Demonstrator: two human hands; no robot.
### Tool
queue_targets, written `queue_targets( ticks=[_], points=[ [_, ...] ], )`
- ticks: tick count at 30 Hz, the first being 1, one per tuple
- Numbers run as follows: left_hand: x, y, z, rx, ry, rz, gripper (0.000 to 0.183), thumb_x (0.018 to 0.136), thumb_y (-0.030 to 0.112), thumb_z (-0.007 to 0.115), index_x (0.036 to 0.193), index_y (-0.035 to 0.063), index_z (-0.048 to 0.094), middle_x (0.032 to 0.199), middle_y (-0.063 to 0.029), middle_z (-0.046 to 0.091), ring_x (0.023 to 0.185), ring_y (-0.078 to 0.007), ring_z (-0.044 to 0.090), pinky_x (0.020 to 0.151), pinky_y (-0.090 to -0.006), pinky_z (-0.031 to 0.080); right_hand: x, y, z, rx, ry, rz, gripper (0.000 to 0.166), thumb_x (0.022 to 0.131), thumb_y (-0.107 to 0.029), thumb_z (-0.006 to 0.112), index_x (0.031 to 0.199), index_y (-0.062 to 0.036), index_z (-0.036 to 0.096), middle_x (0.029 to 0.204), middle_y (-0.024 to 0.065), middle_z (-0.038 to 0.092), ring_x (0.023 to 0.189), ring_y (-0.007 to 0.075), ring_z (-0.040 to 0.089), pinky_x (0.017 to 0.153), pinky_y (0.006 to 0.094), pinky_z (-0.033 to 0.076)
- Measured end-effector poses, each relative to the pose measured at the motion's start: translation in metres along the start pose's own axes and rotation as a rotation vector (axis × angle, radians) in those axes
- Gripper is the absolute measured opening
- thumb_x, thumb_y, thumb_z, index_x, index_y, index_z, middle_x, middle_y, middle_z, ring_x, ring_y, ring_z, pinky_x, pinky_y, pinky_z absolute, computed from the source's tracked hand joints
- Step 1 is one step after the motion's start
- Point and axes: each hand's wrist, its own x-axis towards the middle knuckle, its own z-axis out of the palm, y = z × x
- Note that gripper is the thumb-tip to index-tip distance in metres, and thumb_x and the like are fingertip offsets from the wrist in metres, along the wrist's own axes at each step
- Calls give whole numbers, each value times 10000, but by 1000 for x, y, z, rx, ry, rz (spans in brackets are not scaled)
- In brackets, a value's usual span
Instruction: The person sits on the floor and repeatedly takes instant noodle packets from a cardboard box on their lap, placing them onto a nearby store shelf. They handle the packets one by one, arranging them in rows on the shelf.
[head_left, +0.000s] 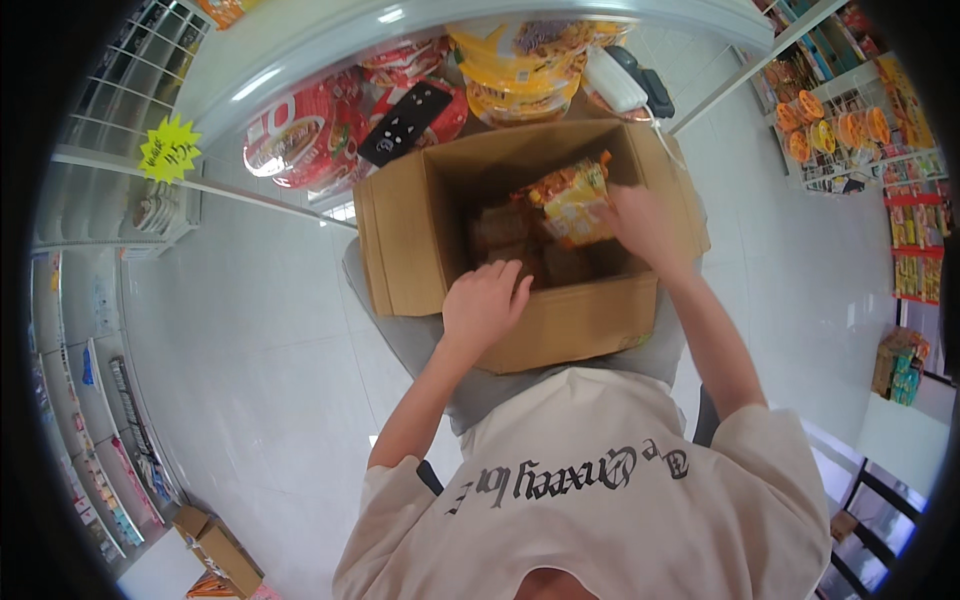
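Note:
An open cardboard box (555, 322) rests on my lap, its flaps folded outward. My right hand (637, 225) grips the right edge of an orange and yellow snack packet (574, 202) above the box's inside. More packets (502, 229) lie in shadow at the bottom; their kind is hard to tell. My left hand (484, 300) rests over the near left rim of the box, fingers apart, with nothing seen in it.
Beyond the box, a shelf holds red packaged noodle bowls (292, 139), yellow packaged bowls (517, 75), a black phone-like slab (405, 124) and a white device with a cable (615, 81). A white metal rail (262, 199) crosses on the left. Stocked shelves stand at both sides.

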Motion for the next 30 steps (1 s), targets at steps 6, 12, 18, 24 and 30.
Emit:
queue_targets(
  ticks=[6, 12, 18, 24, 30],
  points=[
    [1, -5, 7, -1, 51, -10, 182, 921, 234, 630, 1003, 73, 650, 826, -62, 646, 762, -245, 657, 673, -390, 537, 77, 1, 58, -323, -376, 15, 219, 861, -236, 670, 968, -53, 724, 991, 193, 723, 915, 381, 706, 810, 489, 567],
    [1, -10, 13, 15, 79, -6, 161, 908, 229, 641, 983, 86, 645, 800, -52, 629, 737, -229, 644, 658, -371, 529, 112, 47, 185, -214, -359, 124, 349, 896, -212, 594, 1198, -50, 658, 1071, 215, 712, 992, 385, 698, 845, 489, 563],
    [7, -3, 7, -4, 139, 83, 197, 911, 256, 626, 813, 93, 572, 728, -47, 583, 697, -209, 621, 627, -343, 489, 113, 180, 334, -30, -482, 265, 488, 907, -156, 591, 1382, -48, 567, 1249, 230, 658, 1136, 379, 650, 902, 436, 547],
    [3, -8, 14, 39, 99, 27, 161, 868, 224, 670, 955, 90, 648, 776, -34, 617, 723, -200, 635, 651, -344, 517, 111, 62, 229, -146, -598, 189, 485, 831, -235, 694, 1282, -64, 639, 1241, 190, 671, 1119, 359, 665, 908, 444, 549],
    [3, -7, 12, 33, 100, 31, 171, 855, 216, 683, 965, 87, 658, 795, -30, 634, 723, -194, 635, 644, -336, 514, 98, 4, 166, -225, -559, 77, 438, 828, -310, 675, 1212, -101, 694, 1251, 187, 668, 1143, 326, 657, 941, 462, 535]
  ],
)
